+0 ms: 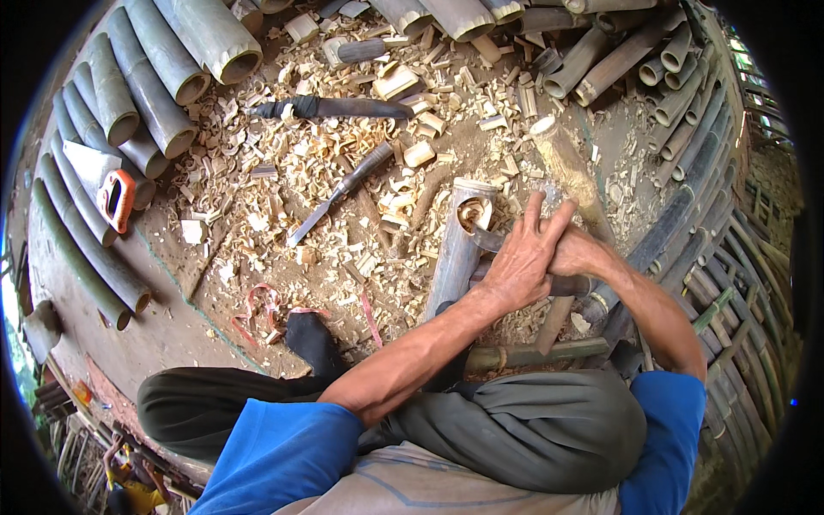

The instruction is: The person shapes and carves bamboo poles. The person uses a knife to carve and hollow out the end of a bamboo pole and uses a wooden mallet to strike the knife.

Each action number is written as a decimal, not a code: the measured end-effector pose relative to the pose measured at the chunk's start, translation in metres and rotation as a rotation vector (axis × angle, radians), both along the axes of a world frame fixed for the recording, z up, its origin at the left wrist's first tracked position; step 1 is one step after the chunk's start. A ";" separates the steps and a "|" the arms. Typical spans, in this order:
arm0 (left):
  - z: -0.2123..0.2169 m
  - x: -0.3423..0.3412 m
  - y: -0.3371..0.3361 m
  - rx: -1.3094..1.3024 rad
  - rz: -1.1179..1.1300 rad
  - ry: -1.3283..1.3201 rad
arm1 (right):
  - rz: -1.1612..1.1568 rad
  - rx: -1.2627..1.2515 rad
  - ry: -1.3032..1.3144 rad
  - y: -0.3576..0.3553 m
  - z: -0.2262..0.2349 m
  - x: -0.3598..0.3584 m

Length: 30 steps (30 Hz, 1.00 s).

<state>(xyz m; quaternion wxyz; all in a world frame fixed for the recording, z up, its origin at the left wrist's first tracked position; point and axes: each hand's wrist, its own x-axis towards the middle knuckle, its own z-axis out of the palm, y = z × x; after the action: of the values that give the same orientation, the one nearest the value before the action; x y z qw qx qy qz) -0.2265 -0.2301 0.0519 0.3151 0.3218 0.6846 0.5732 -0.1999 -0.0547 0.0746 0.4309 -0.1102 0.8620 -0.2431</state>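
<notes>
A grey bamboo tube (pixel 451 257) stands tilted before me, with a round hole cut near its upper end and a curl of shaving (pixel 472 212) in it. The grey blade of a knife (pixel 489 241) reaches into that hole. My right hand (pixel 582 252) is closed around the knife, whose dark brown handle shows below the hand. Across it lies my left hand (pixel 519 262), its visible fingers stretched out and apart, partly hiding the right hand's fingers. The left thumb is hidden. Just beyond my hands a pale log (pixel 569 163) lies among the shavings.
Wood shavings cover the ground ahead, with a chisel-like tool (pixel 343 190), a dark-handled large knife (pixel 352 108) and another dark-handled tool (pixel 360 51). Bamboo tubes (pixel 159 94) and an orange-handled saw (pixel 115 200) lie left. More bamboo (pixel 678 223) is stacked right. Another person (pixel 137 489) appears lower left.
</notes>
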 end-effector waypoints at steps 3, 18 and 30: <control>0.005 -0.007 -0.011 -0.040 -0.125 -0.027 | -0.371 -0.017 -0.210 -0.019 -0.001 0.019; -0.002 -0.066 -0.056 -0.133 -0.845 -0.020 | -1.078 0.062 -0.130 -0.169 -0.047 0.058; 0.072 -0.043 -0.182 -0.898 -0.421 -0.033 | -1.952 -1.286 -0.549 -0.176 -0.008 0.049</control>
<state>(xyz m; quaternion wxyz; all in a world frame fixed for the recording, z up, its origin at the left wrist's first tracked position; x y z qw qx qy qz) -0.2695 -0.4119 0.1239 0.5424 0.2766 0.7788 0.1507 -0.1510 -0.2302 0.0665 0.1005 0.4502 0.1822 -0.8683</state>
